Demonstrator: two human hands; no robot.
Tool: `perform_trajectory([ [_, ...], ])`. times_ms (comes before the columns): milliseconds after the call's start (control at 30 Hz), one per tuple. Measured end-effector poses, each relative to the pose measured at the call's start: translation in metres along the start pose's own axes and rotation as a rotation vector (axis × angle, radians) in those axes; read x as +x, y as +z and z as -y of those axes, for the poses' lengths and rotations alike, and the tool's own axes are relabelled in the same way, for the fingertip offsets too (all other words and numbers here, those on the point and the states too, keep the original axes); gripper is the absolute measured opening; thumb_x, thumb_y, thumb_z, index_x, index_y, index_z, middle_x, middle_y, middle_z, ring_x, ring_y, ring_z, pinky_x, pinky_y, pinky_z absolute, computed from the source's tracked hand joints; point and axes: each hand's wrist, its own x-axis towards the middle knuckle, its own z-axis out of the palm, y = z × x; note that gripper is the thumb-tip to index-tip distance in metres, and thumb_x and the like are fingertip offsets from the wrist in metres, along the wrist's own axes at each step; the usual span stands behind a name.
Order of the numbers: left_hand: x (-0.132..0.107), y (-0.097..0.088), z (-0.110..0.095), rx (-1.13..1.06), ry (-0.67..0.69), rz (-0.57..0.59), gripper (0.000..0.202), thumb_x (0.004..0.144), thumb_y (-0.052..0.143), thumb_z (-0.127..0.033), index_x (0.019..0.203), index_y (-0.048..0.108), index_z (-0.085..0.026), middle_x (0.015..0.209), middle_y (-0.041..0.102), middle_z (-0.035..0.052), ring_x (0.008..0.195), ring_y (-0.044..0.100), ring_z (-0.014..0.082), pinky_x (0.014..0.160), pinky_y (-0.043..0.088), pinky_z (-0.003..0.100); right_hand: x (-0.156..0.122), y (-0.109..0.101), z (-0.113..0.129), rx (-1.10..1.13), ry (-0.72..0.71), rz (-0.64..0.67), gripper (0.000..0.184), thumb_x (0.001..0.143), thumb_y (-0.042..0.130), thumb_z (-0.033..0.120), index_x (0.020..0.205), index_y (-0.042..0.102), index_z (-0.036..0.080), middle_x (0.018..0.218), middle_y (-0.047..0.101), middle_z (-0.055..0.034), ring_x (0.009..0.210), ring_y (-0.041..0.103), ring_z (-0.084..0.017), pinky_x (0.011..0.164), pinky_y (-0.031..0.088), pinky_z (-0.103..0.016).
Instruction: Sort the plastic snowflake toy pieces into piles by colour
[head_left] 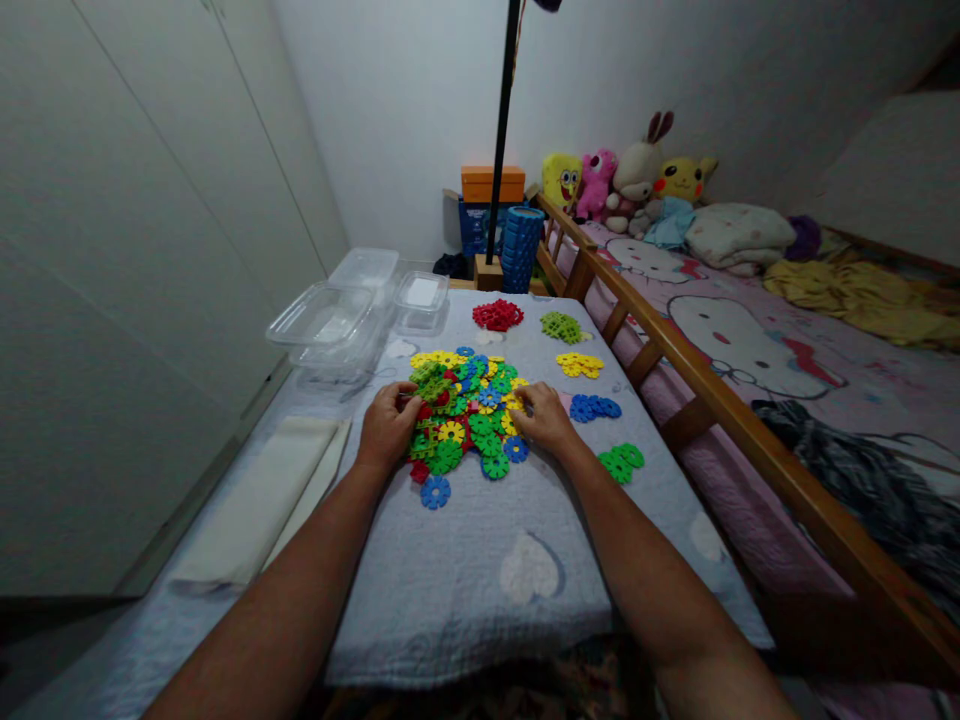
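Quilted tabletop (465,570): left hand (388,427), right hand (546,420) at disc pile (472,405), grips unclear.

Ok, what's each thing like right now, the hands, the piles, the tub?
mixed pile, jumbled colours
left hand, resting on the mixed pile's left edge, fingers curled
right hand, touching its right edge
red pile, one colour, set apart
yellow pile, one colour, set apart
blue pile, one colour, set apart
big clear tub, open, looks empty

Fingertips of left hand (388,425) and right hand (546,418) are hidden.
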Motion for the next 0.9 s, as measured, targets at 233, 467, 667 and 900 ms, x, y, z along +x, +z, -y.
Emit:
perform_trajectory([
  [233,-0.001,0.0,-0.003,0.005,-0.001,-0.007,0.031,0.081,0.058,-0.043,0.102,0.067,-0.021,0.096,0.068,0.0044,0.084,0.065,0.0211,0.081,0.053,0.034,0.001,0.005,-0.006,0.019,0.007,-0.018,0.016,0.087,0.063,0.023,0.101,0.067,0.019,0.1,0.065,-0.0087,0.1,0.055,-0.024,0.092,0.04,-0.036],
  [467,-0.001,0.0,-0.003,-0.007,-0.008,-0.004,0.032,0.081,0.058,-0.043,0.103,0.067,-0.021,0.095,0.068,0.0044,0.084,0.065,0.0211,0.081,0.054,0.034,-0.001,0.005,-0.003,0.098,0.049,-0.112,0.02,0.08,0.066,0.022,0.1,0.065,0.02,0.099,0.064,-0.0066,0.094,0.057,-0.022,0.088,0.044,-0.035],
  [667,-0.001,0.0,-0.003,-0.01,0.001,-0.004,0.032,0.081,0.058,-0.044,0.102,0.067,-0.021,0.096,0.068,0.0047,0.084,0.066,0.0211,0.082,0.054,0.034,0.002,-0.01,-0.01,0.014,0.091,-0.195,0.013,0.079,0.066,0.023,0.091,0.064,0.02,0.097,0.065,-0.0079,0.093,0.057,-0.024,0.09,0.044,-0.036],
  [900,0.0,-0.001,-0.005,0.019,0.011,-0.004,0.033,0.081,0.057,-0.043,0.102,0.067,-0.02,0.1,0.068,0.0054,0.087,0.066,0.0216,0.09,0.052,0.037,0.03,-0.041,-0.051,-0.197,0.274,-0.359,0.004,0.081,0.065,0.022,0.084,0.065,0.019,0.095,0.067,-0.0101,0.101,0.057,-0.027,0.095,0.042,-0.039],
])
